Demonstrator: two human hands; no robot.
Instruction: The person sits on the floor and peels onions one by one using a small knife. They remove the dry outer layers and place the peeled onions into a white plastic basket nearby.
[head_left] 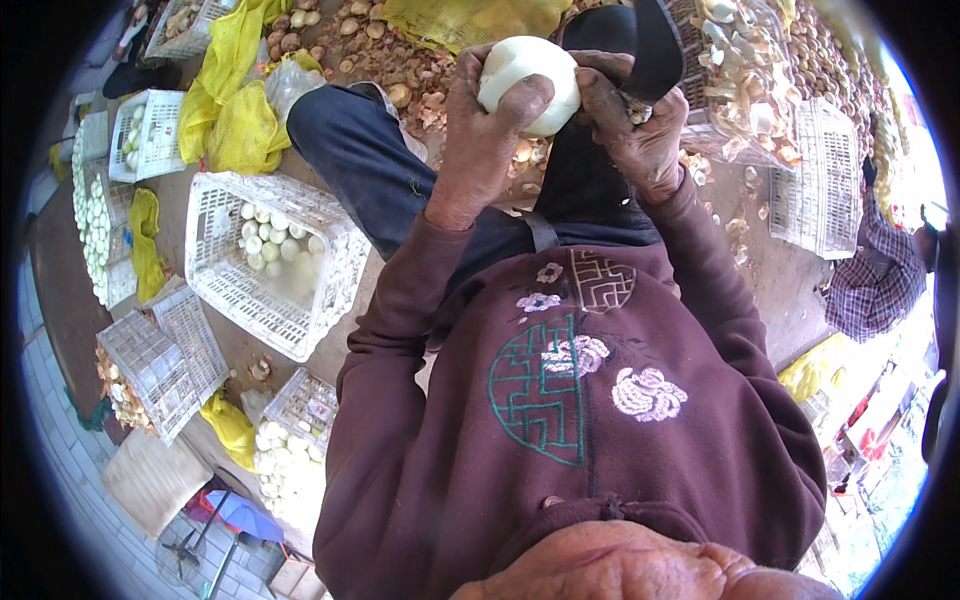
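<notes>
A peeled white onion (528, 88) is held up over my lap, its surface pale and smooth. My left hand (478, 142) wraps round its left side, with the thumb across the front. On the other side, my right hand (638, 138) grips a knife (657, 48) with a broad dark blade that points upward. The thumb and fingertips of this hand are at the onion's right edge. Most of the knife's handle is hidden in my palm.
A white plastic basket (268, 338) with several peeled onions stands left of my knee. Onion skins heap over a crate (742, 140) at the upper right. Yellow mesh bags (245, 128) lie at the upper left. A person in a checked shirt (876, 285) is at the far right.
</notes>
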